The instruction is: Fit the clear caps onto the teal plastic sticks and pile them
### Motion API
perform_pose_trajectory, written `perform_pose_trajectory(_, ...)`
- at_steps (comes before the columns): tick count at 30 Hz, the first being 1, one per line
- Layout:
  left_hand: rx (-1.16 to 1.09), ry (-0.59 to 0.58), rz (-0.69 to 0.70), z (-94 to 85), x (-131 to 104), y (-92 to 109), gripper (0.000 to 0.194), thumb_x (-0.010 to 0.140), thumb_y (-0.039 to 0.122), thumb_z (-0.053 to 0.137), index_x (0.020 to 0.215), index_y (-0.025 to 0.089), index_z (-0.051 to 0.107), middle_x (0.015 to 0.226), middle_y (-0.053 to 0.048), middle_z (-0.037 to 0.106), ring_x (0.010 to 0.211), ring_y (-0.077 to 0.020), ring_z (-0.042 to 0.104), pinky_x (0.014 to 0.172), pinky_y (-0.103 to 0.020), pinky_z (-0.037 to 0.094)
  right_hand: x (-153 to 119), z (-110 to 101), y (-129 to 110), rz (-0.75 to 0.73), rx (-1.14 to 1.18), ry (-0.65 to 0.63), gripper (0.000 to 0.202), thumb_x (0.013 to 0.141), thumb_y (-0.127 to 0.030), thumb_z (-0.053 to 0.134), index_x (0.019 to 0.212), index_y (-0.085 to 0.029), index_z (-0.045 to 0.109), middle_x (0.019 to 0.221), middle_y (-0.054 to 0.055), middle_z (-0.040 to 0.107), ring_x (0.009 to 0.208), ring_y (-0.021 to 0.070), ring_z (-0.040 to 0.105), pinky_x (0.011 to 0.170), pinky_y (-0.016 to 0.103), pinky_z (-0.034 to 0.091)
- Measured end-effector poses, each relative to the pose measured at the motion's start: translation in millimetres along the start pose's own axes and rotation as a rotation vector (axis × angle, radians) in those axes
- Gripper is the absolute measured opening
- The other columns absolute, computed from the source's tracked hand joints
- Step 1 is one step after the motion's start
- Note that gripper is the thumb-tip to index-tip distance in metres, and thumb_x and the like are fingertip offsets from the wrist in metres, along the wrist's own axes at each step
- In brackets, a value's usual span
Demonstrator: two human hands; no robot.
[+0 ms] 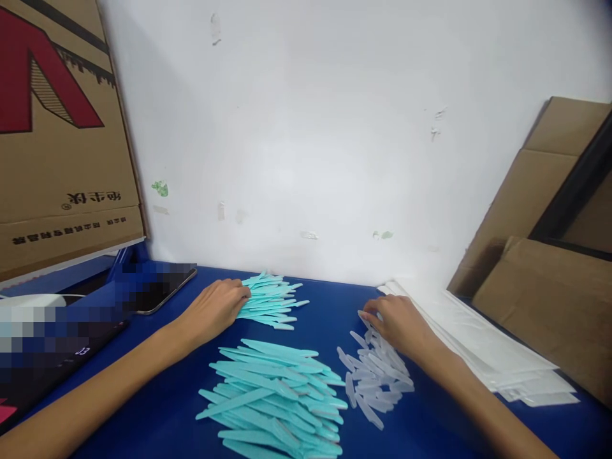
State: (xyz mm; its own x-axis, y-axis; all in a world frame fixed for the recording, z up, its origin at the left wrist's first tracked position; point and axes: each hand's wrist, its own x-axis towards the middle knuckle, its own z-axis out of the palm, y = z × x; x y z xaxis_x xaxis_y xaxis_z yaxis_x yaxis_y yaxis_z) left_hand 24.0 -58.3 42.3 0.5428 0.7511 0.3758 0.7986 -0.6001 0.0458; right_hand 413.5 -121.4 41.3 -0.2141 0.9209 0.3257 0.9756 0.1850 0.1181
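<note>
Two piles of flat turquoise pieces lie on the blue table: a smaller pile (270,301) at the back and a larger pile (282,398) nearer me. My left hand (220,306) rests at the left end of the smaller pile, fingers curled together; what they hold, if anything, is hidden. To the right is a heap of small translucent caps (380,376). Over its back edge my right hand (394,319) pinches a translucent cap (362,314) between thumb and fingertips.
White plastic bags (478,344) are stacked at the right, beside brown cardboard (549,306). A phone (167,290) and a dark, partly blurred item (71,350) lie on the left. A large printed carton (67,159) stands behind them. A white wall (306,140) closes the back.
</note>
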Motion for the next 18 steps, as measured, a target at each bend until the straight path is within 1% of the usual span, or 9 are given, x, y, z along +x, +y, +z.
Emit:
perform_pose_trajectory(4,0.114,-0.068,0.021,-0.1,-0.8,2.2,0.033,0.097,0.021,0.04,0.096,0.018,0.073,0.095,-0.013,0.069,0.087,-0.0277,0.063,0.074,-0.035,0.044,-0.4,1.8,-4.5,0.002,-0.011,-0.011,0.018,0.095,-0.027,0.061,0.097,-0.023,0.079,0.091,0.009,0.08,0.086,0.031,0.073,0.078,0.04,0.048)
perform_pose_trajectory(8,0.113,-0.061,0.061,-5.7,-1.5,12.8,0.032,0.1,0.022,0.042,0.099,0.016,0.072,0.099,-0.013,0.069,0.094,-0.0299,0.06,0.08,-0.04,0.045,0.1,2.8,-5.5,-0.007,-0.019,-0.024,0.016,0.093,-0.025,0.062,0.091,-0.024,0.078,0.087,0.007,0.079,0.083,0.0292,0.073,0.077,0.038,0.048)
perform_pose_trajectory(10,0.025,-0.054,0.108,-9.1,-3.1,22.4,0.031,0.102,0.025,0.042,0.1,0.017,0.072,0.101,-0.012,0.069,0.095,-0.0285,0.059,0.082,-0.039,0.045,0.5,4.6,-4.6,-0.011,-0.023,-0.024,0.016,0.093,-0.024,0.062,0.09,-0.024,0.078,0.087,0.007,0.079,0.082,0.0289,0.072,0.076,0.038,0.048)
perform_pose_trajectory(12,-0.13,-0.083,0.164,-11.8,-6.2,33.5,0.029,0.104,0.03,0.044,0.102,0.02,0.071,0.102,-0.009,0.068,0.097,-0.0259,0.059,0.085,-0.037,0.045,1.1,7.3,-3.3,-0.013,-0.024,-0.018,0.016,0.093,-0.023,0.062,0.089,-0.024,0.077,0.087,0.007,0.079,0.082,0.0285,0.072,0.075,0.037,0.047)
perform_pose_trajectory(15,-0.364,-0.202,0.195,-13.3,-12.1,47.5,0.022,0.103,0.037,0.052,0.107,0.026,0.07,0.107,-0.005,0.067,0.101,-0.0223,0.059,0.085,-0.031,0.046,2.0,12.4,-1.3,-0.02,-0.018,-0.006,0.015,0.092,-0.021,0.063,0.086,-0.022,0.077,0.085,0.007,0.078,0.081,0.0287,0.071,0.072,0.037,0.046)
perform_pose_trajectory(18,-0.487,-0.323,0.16,-11.1,-15.8,52.5,0.02,0.1,0.041,0.057,0.107,0.028,0.07,0.108,-0.003,0.066,0.099,-0.0207,0.06,0.08,-0.028,0.046,2.8,17.5,1.5,-0.044,0.006,0.01,0.013,0.092,-0.02,0.065,0.086,-0.023,0.076,0.085,0.006,0.077,0.082,0.0274,0.071,0.073,0.036,0.045)
